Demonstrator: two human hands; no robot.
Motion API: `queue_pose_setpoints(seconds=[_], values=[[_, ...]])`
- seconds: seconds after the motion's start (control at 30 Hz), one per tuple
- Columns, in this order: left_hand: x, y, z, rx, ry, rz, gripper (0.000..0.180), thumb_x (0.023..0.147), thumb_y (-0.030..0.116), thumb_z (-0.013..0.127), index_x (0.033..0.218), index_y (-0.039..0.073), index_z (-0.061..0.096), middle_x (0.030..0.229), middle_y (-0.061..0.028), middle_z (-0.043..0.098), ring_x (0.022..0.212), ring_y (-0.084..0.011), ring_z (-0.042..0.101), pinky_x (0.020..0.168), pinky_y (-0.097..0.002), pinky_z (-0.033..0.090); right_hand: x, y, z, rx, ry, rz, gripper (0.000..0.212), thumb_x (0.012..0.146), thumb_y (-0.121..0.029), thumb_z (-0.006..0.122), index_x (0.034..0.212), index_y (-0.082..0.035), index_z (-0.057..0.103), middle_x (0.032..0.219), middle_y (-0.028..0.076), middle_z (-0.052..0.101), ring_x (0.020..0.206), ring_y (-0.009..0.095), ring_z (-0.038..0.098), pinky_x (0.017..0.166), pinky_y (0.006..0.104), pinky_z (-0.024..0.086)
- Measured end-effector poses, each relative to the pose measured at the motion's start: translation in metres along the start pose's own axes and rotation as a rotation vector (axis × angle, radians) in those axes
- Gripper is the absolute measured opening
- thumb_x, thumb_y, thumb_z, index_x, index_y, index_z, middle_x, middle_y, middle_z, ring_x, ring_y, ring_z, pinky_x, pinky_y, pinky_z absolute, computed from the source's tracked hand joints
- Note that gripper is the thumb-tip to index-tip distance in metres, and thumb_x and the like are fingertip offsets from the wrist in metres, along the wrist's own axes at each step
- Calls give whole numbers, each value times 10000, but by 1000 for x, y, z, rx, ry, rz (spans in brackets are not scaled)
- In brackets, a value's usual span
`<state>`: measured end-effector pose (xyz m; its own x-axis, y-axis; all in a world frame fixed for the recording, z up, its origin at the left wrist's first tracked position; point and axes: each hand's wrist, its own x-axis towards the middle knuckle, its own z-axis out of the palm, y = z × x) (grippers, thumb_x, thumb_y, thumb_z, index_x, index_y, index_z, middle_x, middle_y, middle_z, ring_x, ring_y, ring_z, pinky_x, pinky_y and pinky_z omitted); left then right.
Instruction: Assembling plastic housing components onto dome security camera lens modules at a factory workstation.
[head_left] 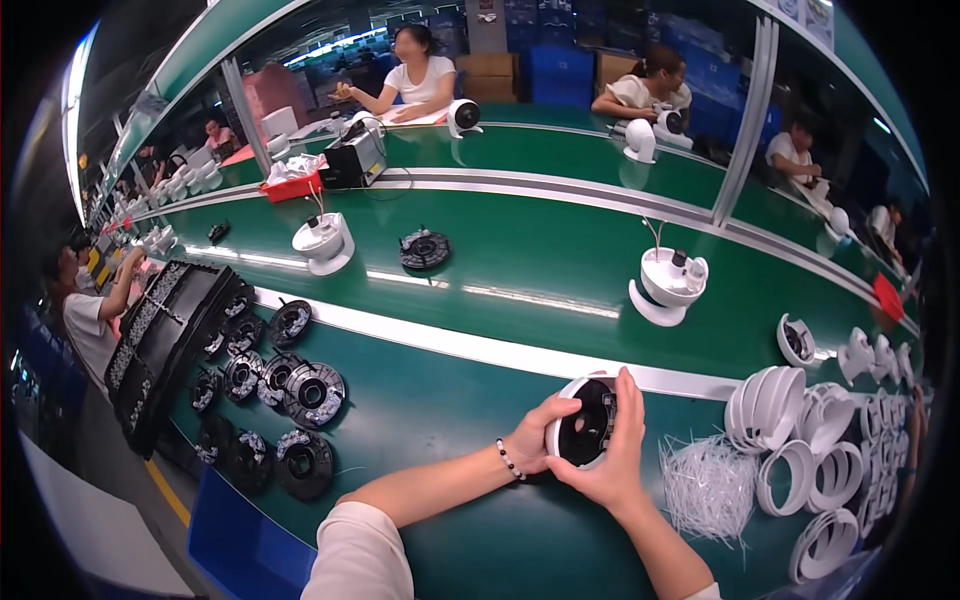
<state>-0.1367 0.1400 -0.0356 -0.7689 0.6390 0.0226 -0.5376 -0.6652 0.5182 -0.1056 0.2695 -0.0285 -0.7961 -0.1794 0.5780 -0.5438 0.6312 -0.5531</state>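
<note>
Between both hands, above the green bench, is a white plastic ring (552,436) with a round black part (590,415) set inside it. My left hand (537,432), with a beaded bracelet at the wrist, grips its left side, the thumb on the rim. From the right, my right hand (622,450) holds the same piece, fingers along the far side and thumb under the near edge. To my left lie several round black parts with fittings (314,393). A heap of thin white strips (706,487) and several white rings (786,478) sit to my right.
A black tray (165,345) stands at the left bench edge, above a blue bin (245,540). White bowl-shaped housings (672,277) with wires stand on the green conveyor (520,260). A pale rail (450,340) separates bench and conveyor. Several people work beyond and at left.
</note>
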Motion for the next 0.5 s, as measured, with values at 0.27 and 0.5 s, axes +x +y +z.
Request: queue_pose_setpoints(seconds=[0.27, 0.5], values=[[8, 1, -13, 137, 136, -139, 152, 730, 160, 545, 698, 13, 568, 763, -70, 586, 709, -162, 564, 660, -269, 471, -1, 17, -1, -88, -51, -36, 1001, 500, -369, 742, 1261, 36, 233, 1299, 259, 246, 1174, 409, 278, 948, 469, 232], [-5, 29, -27, -57, -77, -139, 244, 745, 83, 486, 972, 7, 536, 870, -76, 596, 836, -191, 576, 773, -343, 470, 24, -12, 1, -70, -24, -110, 983, 526, -460, 711, 1250, 26, 258, 1294, 272, 230, 1159, 421, 276, 895, 485, 250]])
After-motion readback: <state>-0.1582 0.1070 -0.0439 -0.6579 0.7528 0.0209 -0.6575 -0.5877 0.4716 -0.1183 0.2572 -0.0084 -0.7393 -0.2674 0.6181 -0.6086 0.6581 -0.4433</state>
